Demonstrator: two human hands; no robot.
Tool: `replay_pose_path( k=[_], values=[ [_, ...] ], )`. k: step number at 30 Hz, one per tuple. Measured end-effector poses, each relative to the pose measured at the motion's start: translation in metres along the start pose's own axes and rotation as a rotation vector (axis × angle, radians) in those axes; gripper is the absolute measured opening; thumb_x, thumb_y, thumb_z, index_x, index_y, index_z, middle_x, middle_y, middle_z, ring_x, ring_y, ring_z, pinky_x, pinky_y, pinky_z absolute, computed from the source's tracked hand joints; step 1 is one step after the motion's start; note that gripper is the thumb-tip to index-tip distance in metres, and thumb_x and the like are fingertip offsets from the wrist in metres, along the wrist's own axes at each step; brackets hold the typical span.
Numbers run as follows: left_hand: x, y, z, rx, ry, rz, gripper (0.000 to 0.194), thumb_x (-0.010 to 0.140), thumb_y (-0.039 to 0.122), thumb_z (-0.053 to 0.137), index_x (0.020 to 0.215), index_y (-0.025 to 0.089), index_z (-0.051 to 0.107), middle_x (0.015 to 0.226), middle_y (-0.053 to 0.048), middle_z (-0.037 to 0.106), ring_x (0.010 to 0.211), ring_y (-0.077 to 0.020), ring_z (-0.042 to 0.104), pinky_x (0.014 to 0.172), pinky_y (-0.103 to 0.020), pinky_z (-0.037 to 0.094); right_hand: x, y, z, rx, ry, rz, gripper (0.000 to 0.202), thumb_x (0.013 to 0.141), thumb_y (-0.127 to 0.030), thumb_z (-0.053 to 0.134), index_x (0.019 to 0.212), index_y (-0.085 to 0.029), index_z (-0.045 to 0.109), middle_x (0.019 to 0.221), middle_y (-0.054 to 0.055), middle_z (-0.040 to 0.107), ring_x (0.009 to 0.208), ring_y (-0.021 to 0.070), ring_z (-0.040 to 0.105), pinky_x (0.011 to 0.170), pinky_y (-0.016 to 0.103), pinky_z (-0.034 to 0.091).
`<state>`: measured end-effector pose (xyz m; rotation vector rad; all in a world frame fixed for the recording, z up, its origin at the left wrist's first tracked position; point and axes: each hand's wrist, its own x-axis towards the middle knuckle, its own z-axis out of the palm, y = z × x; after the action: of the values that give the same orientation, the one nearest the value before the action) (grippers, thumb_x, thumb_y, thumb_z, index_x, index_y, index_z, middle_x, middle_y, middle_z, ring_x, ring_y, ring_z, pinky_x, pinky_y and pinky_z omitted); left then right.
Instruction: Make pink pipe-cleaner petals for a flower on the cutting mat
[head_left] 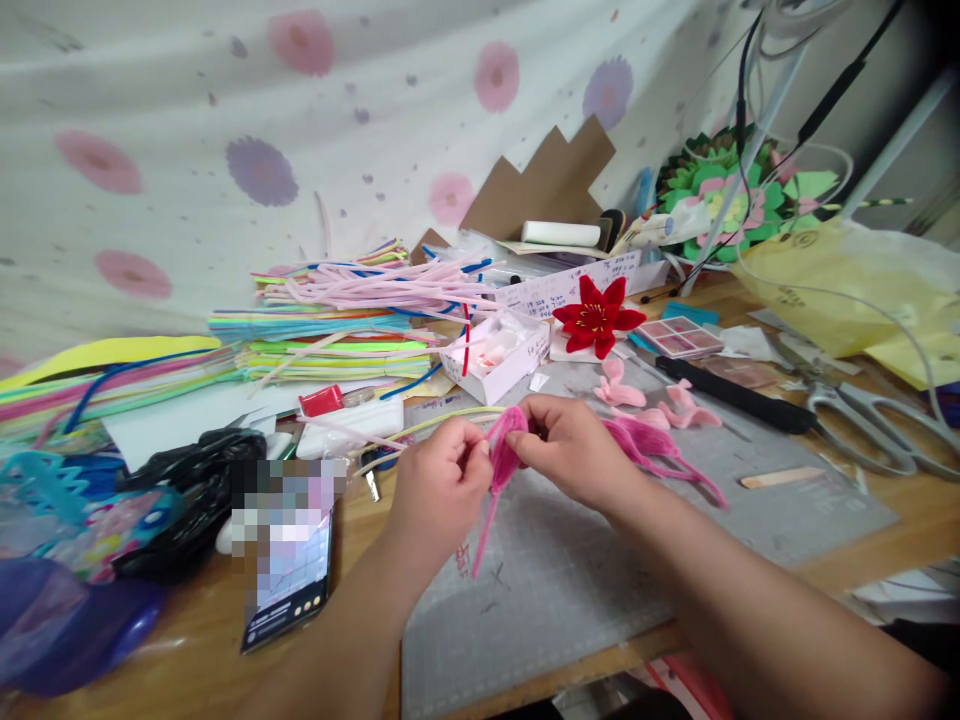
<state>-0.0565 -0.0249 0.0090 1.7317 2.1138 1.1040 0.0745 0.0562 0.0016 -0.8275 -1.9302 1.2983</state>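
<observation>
Between my two hands, above a grey cutting mat [555,600], is a dark pink petal of bent pipe cleaner [508,450] with a stem hanging down. My left hand [446,475] pinches its left edge, fingers closed. My right hand [574,450] is closed on its upper right side, thumb pressed against the fuzzy loops. More dark pink pipe-cleaner petals [660,447] lie on the mat just beyond my right wrist, their stems pointing right. Pale pink curled petals [686,405] rest a little behind them.
Bundles of coloured pipe cleaners [330,345] are piled at the back left. A red flower [598,317] stands behind the mat beside a small white box [499,355]. Large scissors [862,425] and a wooden stick [780,478] lie right; a phone [289,570] lies left.
</observation>
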Motion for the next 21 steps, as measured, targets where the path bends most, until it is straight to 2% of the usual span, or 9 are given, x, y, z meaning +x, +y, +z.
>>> replay_pose_path(
  k=[7, 12, 18, 21],
  values=[
    [0.0014, -0.0059, 0.0002, -0.291, -0.148, -0.03, 0.011, 0.081, 0.027, 0.051, 0.078, 0.019, 0.057, 0.059, 0.004, 0.058, 0.053, -0.0102, 0.051, 0.051, -0.019, 0.039, -0.0004, 0.0036, 0.0037, 0.097, -0.027, -0.022, 0.01, 0.073, -0.022, 0.053, 0.067, -0.015, 0.056, 0.06, -0.002, 0.05, 0.057, 0.0103, 0.044, 0.052, 0.023, 0.034],
    [0.0001, -0.008, -0.0003, -0.139, -0.082, 0.03, 0.012, 0.08, 0.024, 0.05, 0.073, 0.019, 0.058, 0.055, 0.005, 0.054, 0.051, -0.0092, 0.047, 0.05, -0.02, 0.035, -0.0005, 0.0053, 0.0044, 0.203, -0.063, -0.058, 0.013, 0.076, -0.027, 0.054, 0.07, -0.015, 0.056, 0.063, -0.001, 0.053, 0.06, 0.0113, 0.048, 0.056, 0.024, 0.038],
    [-0.0011, -0.0035, 0.0019, -0.015, -0.017, 0.044, 0.014, 0.079, 0.022, 0.049, 0.067, 0.018, 0.055, 0.051, 0.005, 0.051, 0.047, -0.0079, 0.043, 0.048, -0.02, 0.03, -0.001, -0.0001, 0.0054, -0.054, 0.024, -0.024, 0.011, 0.074, -0.019, 0.053, 0.064, -0.015, 0.055, 0.058, -0.002, 0.052, 0.056, 0.01, 0.044, 0.052, 0.023, 0.034],
    [-0.0004, -0.0032, 0.0014, -0.009, 0.005, 0.018, 0.014, 0.08, 0.025, 0.051, 0.071, 0.018, 0.059, 0.053, 0.005, 0.054, 0.048, -0.0087, 0.046, 0.049, -0.02, 0.032, 0.0, 0.0022, 0.0055, -0.013, 0.018, -0.039, 0.011, 0.076, -0.021, 0.054, 0.067, -0.015, 0.058, 0.059, -0.002, 0.053, 0.056, 0.01, 0.046, 0.052, 0.022, 0.035]
  ],
)
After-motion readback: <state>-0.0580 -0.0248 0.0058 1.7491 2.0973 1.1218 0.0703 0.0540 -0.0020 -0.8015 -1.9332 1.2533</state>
